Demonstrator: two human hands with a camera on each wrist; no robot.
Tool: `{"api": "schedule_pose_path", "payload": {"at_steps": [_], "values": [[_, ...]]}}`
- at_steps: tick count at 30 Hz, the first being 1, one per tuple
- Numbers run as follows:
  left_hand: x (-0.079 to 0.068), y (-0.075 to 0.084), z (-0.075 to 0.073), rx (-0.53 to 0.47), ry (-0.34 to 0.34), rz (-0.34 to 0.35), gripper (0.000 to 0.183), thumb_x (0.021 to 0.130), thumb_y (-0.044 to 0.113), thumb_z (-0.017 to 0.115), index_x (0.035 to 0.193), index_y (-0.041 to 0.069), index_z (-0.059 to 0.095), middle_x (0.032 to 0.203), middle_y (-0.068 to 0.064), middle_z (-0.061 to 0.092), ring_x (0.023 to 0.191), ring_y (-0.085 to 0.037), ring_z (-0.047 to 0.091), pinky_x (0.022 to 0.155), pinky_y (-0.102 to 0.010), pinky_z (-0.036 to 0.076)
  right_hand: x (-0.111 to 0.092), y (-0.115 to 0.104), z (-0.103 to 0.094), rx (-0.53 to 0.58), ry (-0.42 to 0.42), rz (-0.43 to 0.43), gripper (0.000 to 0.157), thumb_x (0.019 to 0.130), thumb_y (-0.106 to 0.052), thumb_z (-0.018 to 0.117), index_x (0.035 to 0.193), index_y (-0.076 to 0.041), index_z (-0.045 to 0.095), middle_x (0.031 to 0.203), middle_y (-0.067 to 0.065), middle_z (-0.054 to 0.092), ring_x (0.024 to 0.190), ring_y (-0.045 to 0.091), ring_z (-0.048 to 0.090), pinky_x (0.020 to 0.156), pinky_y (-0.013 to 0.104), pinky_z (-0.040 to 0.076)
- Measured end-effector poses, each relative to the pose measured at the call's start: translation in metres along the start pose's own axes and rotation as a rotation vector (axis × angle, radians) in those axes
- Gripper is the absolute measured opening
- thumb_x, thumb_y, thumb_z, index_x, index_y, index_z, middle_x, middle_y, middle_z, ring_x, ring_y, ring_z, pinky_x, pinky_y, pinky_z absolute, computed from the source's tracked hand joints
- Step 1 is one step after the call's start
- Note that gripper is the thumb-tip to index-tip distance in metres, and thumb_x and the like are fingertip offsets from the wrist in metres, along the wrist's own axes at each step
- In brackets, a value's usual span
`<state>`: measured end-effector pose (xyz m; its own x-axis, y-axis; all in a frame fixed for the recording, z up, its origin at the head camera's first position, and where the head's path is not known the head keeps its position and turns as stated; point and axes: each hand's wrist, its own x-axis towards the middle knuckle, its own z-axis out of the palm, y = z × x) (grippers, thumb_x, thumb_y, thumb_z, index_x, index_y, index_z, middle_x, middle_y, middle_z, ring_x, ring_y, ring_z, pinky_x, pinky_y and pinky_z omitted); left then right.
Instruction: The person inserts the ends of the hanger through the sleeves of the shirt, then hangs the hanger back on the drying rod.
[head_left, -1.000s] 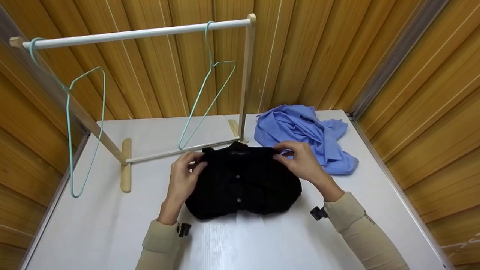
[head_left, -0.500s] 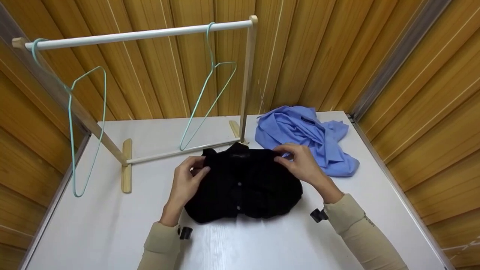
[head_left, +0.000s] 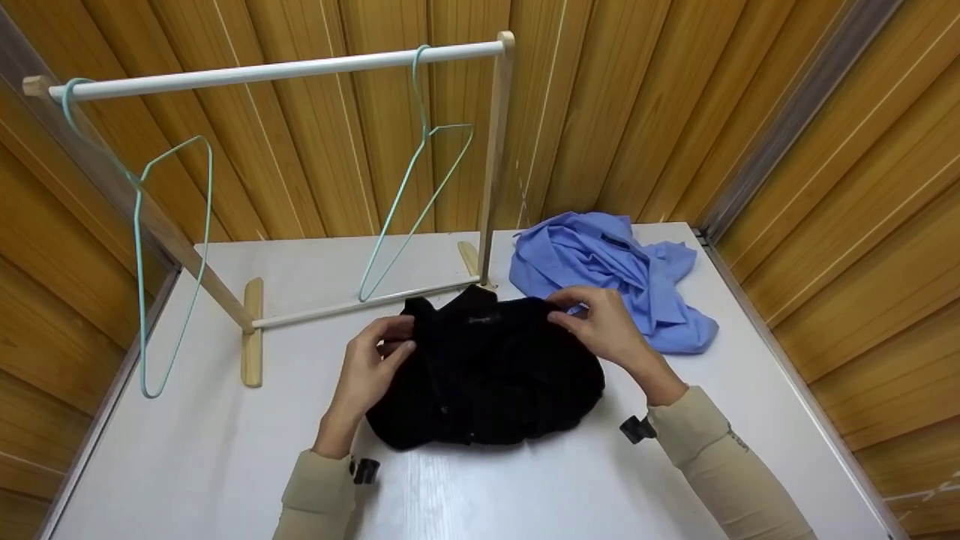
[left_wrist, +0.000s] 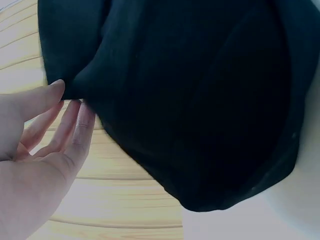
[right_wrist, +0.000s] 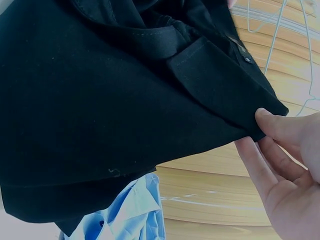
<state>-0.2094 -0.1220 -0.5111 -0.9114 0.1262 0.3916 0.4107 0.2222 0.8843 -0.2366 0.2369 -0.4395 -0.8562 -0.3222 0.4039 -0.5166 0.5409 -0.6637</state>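
A black shirt (head_left: 495, 375) with a small label inside its neck hangs bunched between my two hands in the head view. My left hand (head_left: 373, 360) pinches its upper left edge. In the left wrist view the thumb of that hand (left_wrist: 45, 140) presses a corner of the black cloth, with the fingers behind it. On the other side, my right hand (head_left: 596, 322) pinches the upper right edge. The right wrist view shows the right hand (right_wrist: 285, 160) gripping a folded corner of the cloth between thumb and fingers. The buttons are mostly lost in dark folds.
Behind and left stands a clothes rack (head_left: 277, 71) with two mint-green hangers, one hanger (head_left: 139, 247) at the left end and one hanger (head_left: 397, 202) near the right post. A crumpled blue shirt (head_left: 607, 262) lies on the white table (head_left: 187, 450) at the back right. Wood-panelled walls (head_left: 862, 262) enclose the table.
The front of the black shirt has sagged and folded, so its buttons show less and the collar more. My left hand has shifted slightly; the right is nearly still.
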Motion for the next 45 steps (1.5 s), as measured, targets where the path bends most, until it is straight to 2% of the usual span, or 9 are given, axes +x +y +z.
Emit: {"api": "schedule_pose_path", "payload": {"at_steps": [10, 16, 21, 26, 29, 33, 36, 39, 45], "values": [[-0.010, -0.001, -0.015, 0.083, 0.050, -0.012, 0.025, 0.094, -0.002, 0.073, 0.118, 0.001, 0.070, 0.112, -0.011, 0.069, 0.099, -0.024, 0.068, 0.085, -0.037, 0.057, -0.001, 0.002, 0.001, -0.007, -0.017, 0.015, 0.016, 0.086, 0.001, 0.081, 0.102, -0.003, 0.079, 0.098, 0.005, 0.077, 0.087, 0.018, 0.072, 0.069, 0.031, 0.060], [-0.015, 0.004, -0.026, 0.140, 0.095, 0.044, 0.020, 0.096, 0.002, 0.071, 0.116, 0.002, 0.071, 0.109, -0.006, 0.069, 0.095, -0.023, 0.067, 0.081, -0.035, 0.057, -0.001, 0.001, -0.001, 0.011, -0.039, 0.036, 0.015, 0.087, 0.001, 0.080, 0.101, -0.003, 0.079, 0.098, 0.004, 0.076, 0.089, 0.019, 0.072, 0.070, 0.028, 0.059], [-0.017, 0.011, -0.037, 0.229, 0.175, 0.083, 0.017, 0.095, -0.002, 0.071, 0.113, -0.002, 0.071, 0.105, -0.006, 0.069, 0.093, -0.022, 0.067, 0.079, -0.030, 0.057, -0.001, 0.001, -0.003, 0.026, -0.052, 0.046, 0.015, 0.087, 0.002, 0.080, 0.100, -0.004, 0.078, 0.097, 0.002, 0.076, 0.092, 0.019, 0.071, 0.073, 0.027, 0.059], [-0.020, 0.020, -0.049, 0.337, 0.265, 0.150, 0.019, 0.091, -0.007, 0.073, 0.110, -0.004, 0.071, 0.102, -0.009, 0.070, 0.092, -0.021, 0.067, 0.078, -0.033, 0.056, -0.001, 0.002, -0.003, 0.036, -0.063, 0.046, 0.015, 0.087, 0.001, 0.080, 0.101, -0.004, 0.078, 0.098, 0.003, 0.076, 0.093, 0.019, 0.071, 0.074, 0.029, 0.059], [-0.021, 0.027, -0.054, 0.392, 0.307, 0.183, 0.019, 0.091, -0.008, 0.073, 0.109, -0.004, 0.072, 0.102, -0.011, 0.070, 0.091, -0.022, 0.067, 0.079, -0.029, 0.054, -0.001, 0.002, -0.004, 0.031, -0.066, 0.045, 0.014, 0.088, 0.000, 0.081, 0.101, -0.005, 0.078, 0.098, 0.002, 0.076, 0.093, 0.019, 0.071, 0.074, 0.030, 0.059], [-0.023, 0.035, -0.060, 0.417, 0.351, 0.198, 0.018, 0.091, -0.009, 0.072, 0.107, -0.004, 0.073, 0.102, -0.011, 0.069, 0.092, -0.022, 0.067, 0.079, -0.028, 0.052, -0.001, 0.004, -0.004, 0.028, -0.070, 0.040, 0.014, 0.088, -0.001, 0.081, 0.101, -0.005, 0.078, 0.098, 0.002, 0.076, 0.092, 0.019, 0.071, 0.074, 0.030, 0.059], [-0.023, 0.041, -0.062, 0.421, 0.370, 0.209, 0.018, 0.090, -0.009, 0.072, 0.107, -0.003, 0.073, 0.102, -0.011, 0.069, 0.094, -0.023, 0.067, 0.080, -0.033, 0.051, -0.001, 0.004, -0.005, 0.031, -0.069, 0.037, 0.015, 0.087, -0.001, 0.081, 0.101, -0.005, 0.078, 0.098, 0.002, 0.076, 0.092, 0.019, 0.072, 0.074, 0.028, 0.059], [-0.024, 0.046, -0.063, 0.428, 0.382, 0.224, 0.018, 0.090, -0.010, 0.072, 0.107, -0.002, 0.074, 0.102, -0.012, 0.069, 0.095, -0.025, 0.067, 0.080, -0.034, 0.051, -0.002, 0.004, -0.006, 0.033, -0.065, 0.040, 0.015, 0.087, -0.001, 0.082, 0.101, -0.004, 0.078, 0.097, 0.002, 0.076, 0.091, 0.019, 0.072, 0.073, 0.027, 0.059], [-0.027, 0.059, -0.066, 0.442, 0.404, 0.266, 0.021, 0.089, -0.012, 0.072, 0.108, -0.002, 0.074, 0.102, -0.012, 0.068, 0.096, -0.027, 0.067, 0.083, -0.028, 0.049, -0.003, 0.004, -0.006, 0.049, -0.073, 0.051, 0.015, 0.087, 0.000, 0.081, 0.101, -0.004, 0.078, 0.097, 0.003, 0.076, 0.092, 0.020, 0.072, 0.073, 0.027, 0.059]]}}
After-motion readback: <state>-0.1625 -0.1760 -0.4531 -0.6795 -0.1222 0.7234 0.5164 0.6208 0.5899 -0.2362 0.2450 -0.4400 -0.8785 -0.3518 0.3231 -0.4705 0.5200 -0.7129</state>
